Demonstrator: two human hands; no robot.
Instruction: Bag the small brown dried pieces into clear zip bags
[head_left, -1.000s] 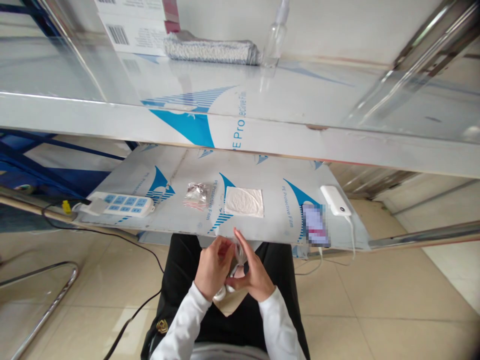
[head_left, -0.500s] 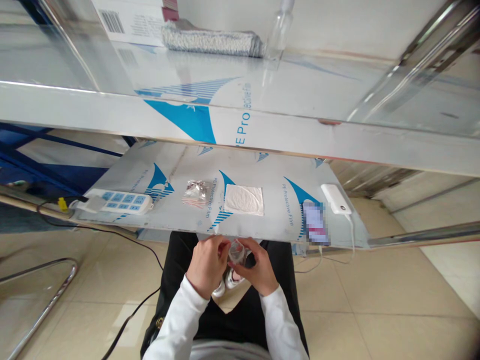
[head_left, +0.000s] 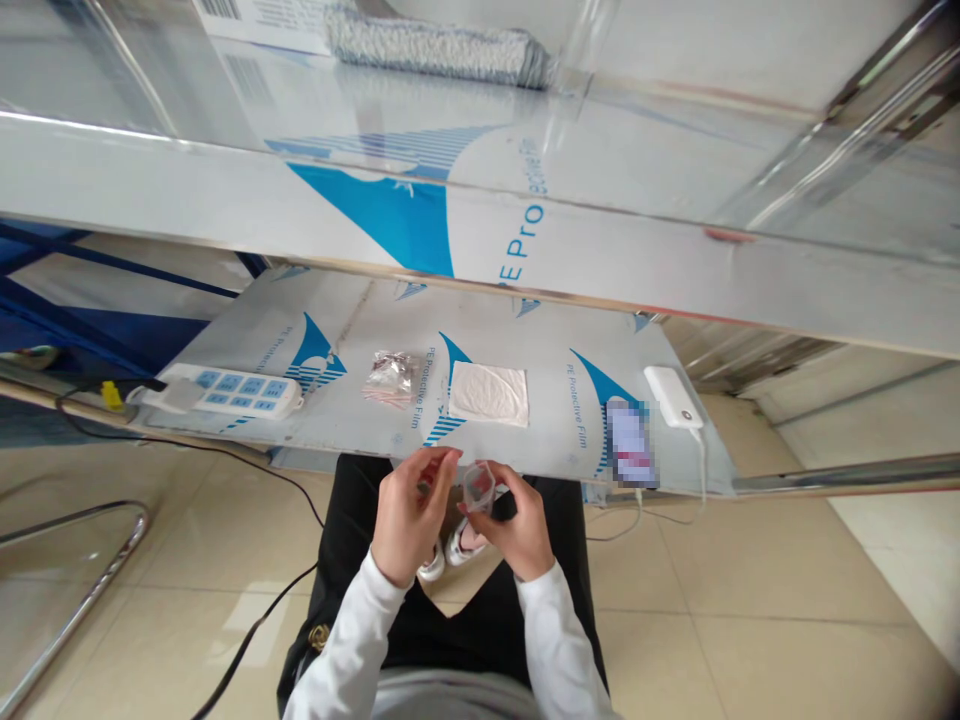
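A small clear plastic cup is held over my lap, just off the front edge of the lower shelf. My right hand grips it from the right, thumb and fingers curled round its side. To the cup's left, apart from it, my left hand is closed in a pinch with thumb and fingertip together. What that pinch holds, if anything, is too small to make out. On the shelf beyond lie a folded white cloth and a clear plastic bag with small thin items inside.
The lower shelf also bears a power strip at left, a phone and a white power bank with a cable at right. An upper shelf overhangs it, carrying a grey fluffy cloth. A black cable hangs at left.
My left hand has moved away from the cup to the left and its pinch has risen slightly. The cup stays in my right hand, a little higher. The view has tilted slightly.
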